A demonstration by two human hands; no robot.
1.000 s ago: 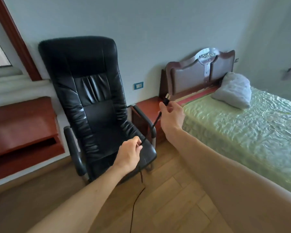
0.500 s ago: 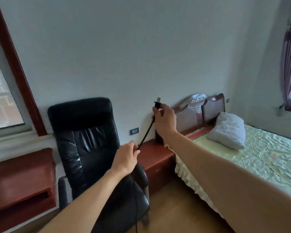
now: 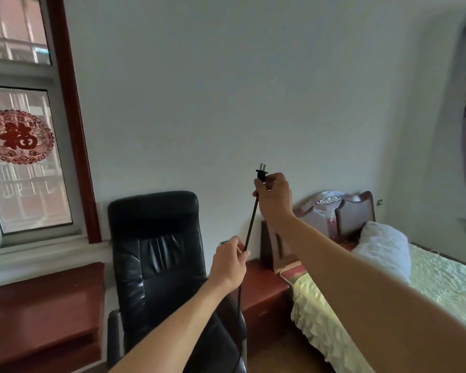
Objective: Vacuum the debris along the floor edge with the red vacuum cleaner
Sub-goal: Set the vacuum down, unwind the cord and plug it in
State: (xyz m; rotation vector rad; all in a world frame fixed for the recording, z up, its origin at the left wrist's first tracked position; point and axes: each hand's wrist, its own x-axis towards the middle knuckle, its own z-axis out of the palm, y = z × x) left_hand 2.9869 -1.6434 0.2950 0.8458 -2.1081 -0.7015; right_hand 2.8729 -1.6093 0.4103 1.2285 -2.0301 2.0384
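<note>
A person's right hand (image 3: 273,196) pinches a black plug (image 3: 261,173), prongs up, while the left hand (image 3: 228,263) closes on the cord (image 3: 251,224) below — stretched taut, likely readying it for an outlet. The red vacuum cleaner is out of view.

Lower right of frame: a bed (image 3: 441,286) under a pale green cover, with a grey-white pillow (image 3: 382,249) lying at its head. Lower left: a red-brown desk (image 3: 46,305). Between chair and bed: a red-brown nightstand (image 3: 264,286).
</note>
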